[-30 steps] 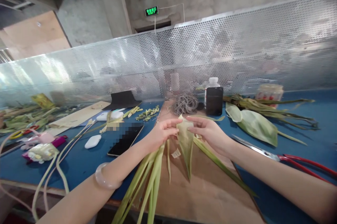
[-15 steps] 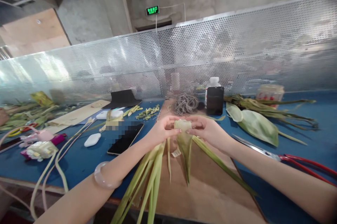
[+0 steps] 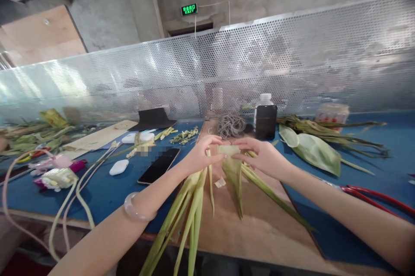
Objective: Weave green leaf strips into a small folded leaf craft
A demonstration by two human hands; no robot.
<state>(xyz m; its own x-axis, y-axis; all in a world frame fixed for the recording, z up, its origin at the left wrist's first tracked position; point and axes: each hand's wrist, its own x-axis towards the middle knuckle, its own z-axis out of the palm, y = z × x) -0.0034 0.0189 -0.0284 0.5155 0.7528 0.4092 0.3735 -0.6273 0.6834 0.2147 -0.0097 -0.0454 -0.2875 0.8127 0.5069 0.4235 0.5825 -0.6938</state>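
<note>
Both hands meet over a brown board (image 3: 259, 228) at the table's middle. My left hand (image 3: 201, 155) is closed on a bunch of long green leaf strips (image 3: 191, 207) that trail toward me over the table edge. My right hand (image 3: 259, 155) pinches the pale folded top of a leaf piece (image 3: 231, 157) held between the two hands; its pointed green ends hang down onto the board. A pale bangle (image 3: 138, 211) sits on my left wrist.
A dark phone (image 3: 158, 171), a white case (image 3: 118, 166), a black-wrapped bottle (image 3: 266, 120) and a coil of grey string (image 3: 229, 125) lie on the blue table. Broad green leaves (image 3: 311, 148) and red-handled scissors (image 3: 376, 196) lie right. A perforated metal screen (image 3: 292, 68) stands behind.
The leaf's pointed top has been folded down flat between my fingers. Both hands have stayed together at the board's far end, shifting slightly right in the view.
</note>
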